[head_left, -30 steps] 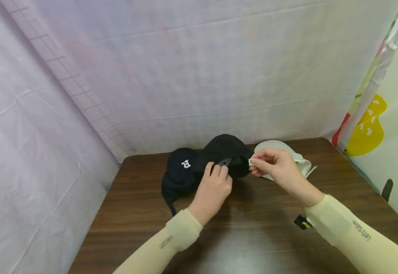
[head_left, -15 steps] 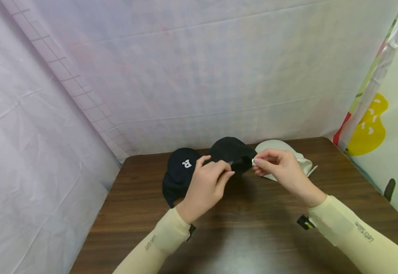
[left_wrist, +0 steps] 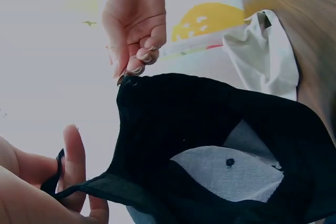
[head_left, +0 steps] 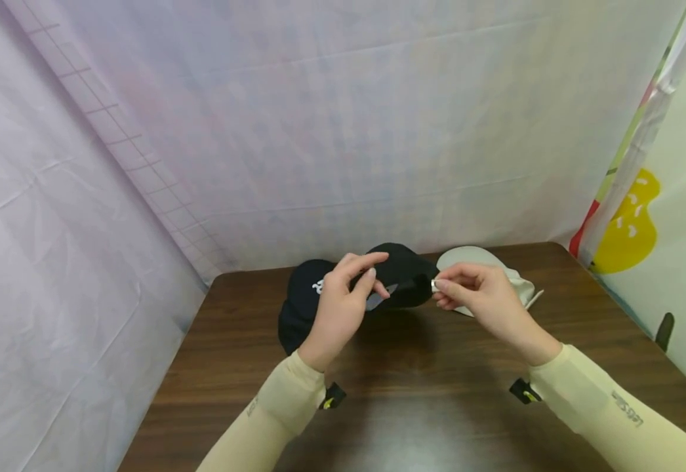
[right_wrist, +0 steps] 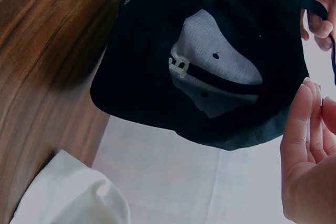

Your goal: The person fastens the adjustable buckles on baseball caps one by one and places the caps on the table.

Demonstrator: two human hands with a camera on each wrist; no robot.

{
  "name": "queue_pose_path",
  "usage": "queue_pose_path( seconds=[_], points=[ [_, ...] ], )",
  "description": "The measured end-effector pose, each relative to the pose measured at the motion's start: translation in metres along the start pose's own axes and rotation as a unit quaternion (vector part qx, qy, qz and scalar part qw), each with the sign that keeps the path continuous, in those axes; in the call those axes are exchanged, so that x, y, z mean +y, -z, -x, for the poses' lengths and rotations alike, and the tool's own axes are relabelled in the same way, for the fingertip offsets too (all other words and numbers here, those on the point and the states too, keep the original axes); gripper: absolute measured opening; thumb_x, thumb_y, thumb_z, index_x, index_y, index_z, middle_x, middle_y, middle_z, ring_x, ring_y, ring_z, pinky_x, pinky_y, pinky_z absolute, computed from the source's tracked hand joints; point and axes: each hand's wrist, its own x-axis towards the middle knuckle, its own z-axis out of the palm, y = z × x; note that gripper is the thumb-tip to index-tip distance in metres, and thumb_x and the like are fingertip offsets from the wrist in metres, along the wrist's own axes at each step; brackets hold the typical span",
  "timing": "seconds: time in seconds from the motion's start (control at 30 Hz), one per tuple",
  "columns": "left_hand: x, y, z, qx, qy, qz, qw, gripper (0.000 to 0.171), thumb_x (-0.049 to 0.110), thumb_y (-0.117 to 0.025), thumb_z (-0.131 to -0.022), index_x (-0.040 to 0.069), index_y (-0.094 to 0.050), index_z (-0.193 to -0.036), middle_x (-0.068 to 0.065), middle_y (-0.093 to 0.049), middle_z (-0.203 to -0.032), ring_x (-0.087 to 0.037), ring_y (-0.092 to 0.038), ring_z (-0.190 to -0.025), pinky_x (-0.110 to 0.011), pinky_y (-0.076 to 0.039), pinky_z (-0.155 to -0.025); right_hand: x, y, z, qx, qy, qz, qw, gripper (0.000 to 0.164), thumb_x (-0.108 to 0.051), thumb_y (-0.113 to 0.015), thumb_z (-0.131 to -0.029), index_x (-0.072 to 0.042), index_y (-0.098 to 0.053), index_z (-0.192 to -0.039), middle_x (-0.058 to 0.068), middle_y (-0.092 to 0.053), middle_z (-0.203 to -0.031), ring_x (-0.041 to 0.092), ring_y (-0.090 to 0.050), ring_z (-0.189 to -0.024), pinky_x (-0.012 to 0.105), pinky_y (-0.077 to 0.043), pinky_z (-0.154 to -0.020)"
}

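Note:
A black cap (head_left: pixel 404 265) hangs between my hands above the table, its inside facing the wrist cameras and its pale lining (left_wrist: pixel 231 174) showing. My right hand (head_left: pixel 479 292) pinches a small metal buckle (head_left: pixel 434 286) at the cap's back edge between thumb and fingers. Opposite it, my left hand (head_left: pixel 340 301) holds the cap's thin black strap (left_wrist: pixel 51 183), which runs between the fingers; the index finger points out straight. On the left a navy cap (head_left: pixel 302 301) with a white letter lies partly behind the left hand. The white cap (head_left: pixel 467 255) lies beyond the right hand.
The brown wooden table (head_left: pixel 437 406) reaches back to a pale hanging cloth (head_left: pixel 349 131). Another pale sheet (head_left: pixel 83 262) hangs along the left side. At the right is a cloth with a yellow print (head_left: pixel 626 229).
My left hand has come off the cap's opening, moved left and turned, and now holds the strap. The right hand stays nearly in place at the buckle. The black cap has shifted slightly.

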Motion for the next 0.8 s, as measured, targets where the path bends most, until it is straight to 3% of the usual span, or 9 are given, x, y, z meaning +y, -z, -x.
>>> queue_pose_path(
  seconds=[0.17,0.3,0.4,0.53,0.7,0.8],
  points=[
    [0.003,0.003,-0.005,0.008,0.023,0.026,0.9994,0.042,0.004,-0.045,-0.107,0.023,-0.057,-0.143,-0.010,-0.053,-0.094,-0.023,-0.059,-0.073,-0.031,-0.038,-0.064,-0.001,-0.001,0.000,0.001,-0.001,-0.004,1.000,0.020,-0.012,-0.069,-0.097,0.005,-0.070,-0.105,0.020,-0.073,-0.091,0.027,-0.073,-0.078,0.039,-0.059,-0.070],
    [0.007,0.005,-0.008,-0.011,0.066,0.072,0.9951,0.052,-0.001,-0.039,-0.107,0.030,-0.049,-0.148,-0.011,-0.056,-0.111,-0.026,-0.055,-0.072,-0.031,-0.041,-0.065,-0.001,-0.002,0.000,0.001,0.004,-0.009,1.000,0.019,-0.011,-0.069,-0.097,0.006,-0.070,-0.106,0.020,-0.073,-0.091,0.027,-0.073,-0.077,0.039,-0.060,-0.070],
    [0.009,0.006,-0.009,-0.023,0.105,0.130,0.9857,0.057,-0.004,-0.039,-0.106,0.032,-0.049,-0.148,-0.012,-0.061,-0.121,-0.031,-0.055,-0.076,-0.033,-0.047,-0.077,-0.001,-0.003,-0.001,-0.001,0.005,-0.010,1.000,0.019,-0.010,-0.069,-0.097,0.007,-0.070,-0.106,0.020,-0.073,-0.090,0.027,-0.073,-0.077,0.040,-0.060,-0.069],
    [0.009,0.008,-0.011,-0.025,0.124,0.183,0.9749,0.057,-0.008,-0.039,-0.105,0.027,-0.050,-0.148,-0.018,-0.066,-0.110,-0.032,-0.061,-0.083,-0.039,-0.045,-0.100,0.000,-0.003,-0.001,-0.002,0.003,-0.012,1.000,0.019,-0.010,-0.069,-0.097,0.007,-0.069,-0.105,0.021,-0.073,-0.090,0.027,-0.073,-0.077,0.041,-0.059,-0.069],
    [0.010,0.006,-0.011,-0.031,0.131,0.217,0.9669,0.051,-0.007,-0.037,-0.103,0.015,-0.055,-0.145,-0.015,-0.059,-0.101,-0.030,-0.058,-0.076,-0.037,-0.049,-0.084,0.000,-0.003,0.000,-0.004,0.005,-0.014,1.000,0.019,-0.010,-0.069,-0.097,0.007,-0.069,-0.105,0.021,-0.073,-0.090,0.027,-0.073,-0.077,0.040,-0.060,-0.068],
    [0.013,0.003,-0.009,-0.035,0.136,0.210,0.9675,0.039,0.001,-0.044,-0.105,0.009,-0.060,-0.139,-0.009,-0.054,-0.093,-0.025,-0.049,-0.068,-0.033,-0.045,-0.071,0.000,-0.004,-0.001,-0.006,0.006,-0.013,1.000,0.019,-0.010,-0.069,-0.096,0.007,-0.070,-0.104,0.021,-0.073,-0.090,0.027,-0.073,-0.076,0.041,-0.060,-0.068]
  ],
)
